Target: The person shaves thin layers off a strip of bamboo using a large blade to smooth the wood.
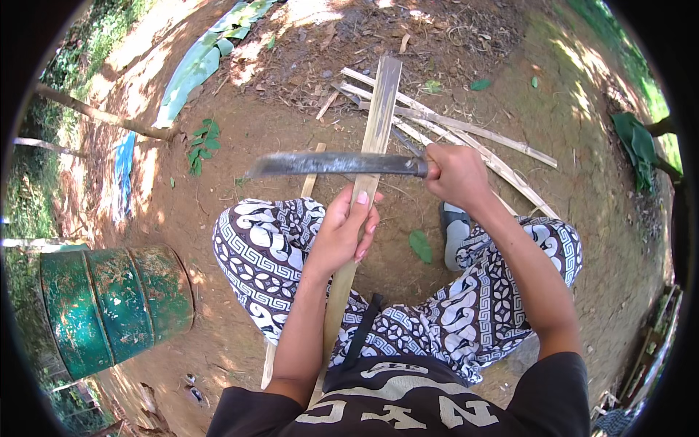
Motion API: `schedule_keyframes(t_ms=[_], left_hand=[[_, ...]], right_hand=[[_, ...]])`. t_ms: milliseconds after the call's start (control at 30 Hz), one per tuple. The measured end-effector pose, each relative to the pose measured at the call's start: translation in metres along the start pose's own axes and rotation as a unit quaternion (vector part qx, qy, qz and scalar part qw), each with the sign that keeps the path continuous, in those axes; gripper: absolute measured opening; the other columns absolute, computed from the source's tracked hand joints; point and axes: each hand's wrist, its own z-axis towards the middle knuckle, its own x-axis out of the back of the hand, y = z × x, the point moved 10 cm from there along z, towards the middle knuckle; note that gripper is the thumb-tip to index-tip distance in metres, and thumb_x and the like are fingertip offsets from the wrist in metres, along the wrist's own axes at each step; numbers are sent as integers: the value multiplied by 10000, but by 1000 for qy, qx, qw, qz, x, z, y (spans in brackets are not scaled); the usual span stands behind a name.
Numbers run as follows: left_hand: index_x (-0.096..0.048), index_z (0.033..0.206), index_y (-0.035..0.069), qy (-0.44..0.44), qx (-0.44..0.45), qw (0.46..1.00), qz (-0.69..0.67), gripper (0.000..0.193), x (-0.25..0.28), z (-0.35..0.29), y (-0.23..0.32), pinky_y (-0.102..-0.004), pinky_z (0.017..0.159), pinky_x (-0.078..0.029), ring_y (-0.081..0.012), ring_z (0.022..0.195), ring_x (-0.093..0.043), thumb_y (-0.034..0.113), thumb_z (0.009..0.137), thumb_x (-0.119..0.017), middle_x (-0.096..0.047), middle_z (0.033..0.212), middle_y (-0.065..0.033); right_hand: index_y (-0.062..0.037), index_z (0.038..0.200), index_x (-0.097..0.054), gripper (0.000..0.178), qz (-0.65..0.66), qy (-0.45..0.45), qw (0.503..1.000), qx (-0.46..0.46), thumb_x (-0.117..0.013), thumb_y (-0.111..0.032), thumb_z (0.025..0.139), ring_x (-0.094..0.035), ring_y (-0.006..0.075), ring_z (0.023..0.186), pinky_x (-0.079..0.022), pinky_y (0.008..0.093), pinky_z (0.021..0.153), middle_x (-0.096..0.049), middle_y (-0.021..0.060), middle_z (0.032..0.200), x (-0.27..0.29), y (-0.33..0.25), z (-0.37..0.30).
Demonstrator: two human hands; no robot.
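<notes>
A long, flat strip of split bamboo [380, 109] runs from beside my left arm out over the ground ahead of me. My left hand [349, 222] is wrapped round it near its middle, the thumb lying on top. In my right hand [459, 175] is the handle of a machete [335, 163]. Its long, dark blade points left and lies across the strip, just beyond my left fingers. Whether the edge bites into the strip cannot be seen. The blade's tip is slightly blurred.
Several thin split strips [502, 138] lie on the dirt ahead and to the right. A rusty green drum [116, 302] stands at the left. Beyond it are a blue sheet [124, 175] and a long green leaf [191, 80]. A leafy sprig [204, 144] lies nearer.
</notes>
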Motion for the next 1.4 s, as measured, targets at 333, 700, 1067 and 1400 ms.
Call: schedule_keyframes(t_ms=[333, 700, 1067, 1400], left_hand=[[-515, 1139, 18, 47, -37, 993, 104, 272, -10, 11, -10, -205, 359, -327, -38, 407, -391, 261, 1083, -406, -487, 683, 12], [-520, 1031, -8, 98, -140, 933, 316, 252, -16, 7, 15, -291, 520, -393, -100, 551, -464, 212, 1073, -404, -520, 650, -35], [-521, 1074, 31, 85, -111, 971, 196, 243, -1, 13, 0, -208, 446, -326, -27, 503, -389, 247, 1082, -411, -468, 686, 41], [-498, 1105, 19, 29, -78, 985, 151, 246, -20, -6, -12, -206, 396, -316, -25, 445, -361, 236, 1088, -384, -451, 685, 29]], right_hand=[[-60, 706, -533, 117, -5, -11, 999, 39, -630, -95, 650, -598, 364, 574, -486, 477, 547, -586, 127, 623, -7, -21, -8], [-63, 758, -585, 139, -43, 22, 998, 51, -682, -158, 728, -654, 332, 595, -527, 446, 540, -641, 115, 659, -15, -1, -3], [-64, 740, -578, 144, -55, 33, 998, 16, -672, -174, 741, -650, 317, 583, -520, 428, 543, -637, 119, 648, -11, 6, 3], [-30, 833, -709, 214, -91, 54, 960, -258, -591, -207, 857, -691, 379, 717, -552, 474, 672, -693, 203, 757, 41, 110, 24]])
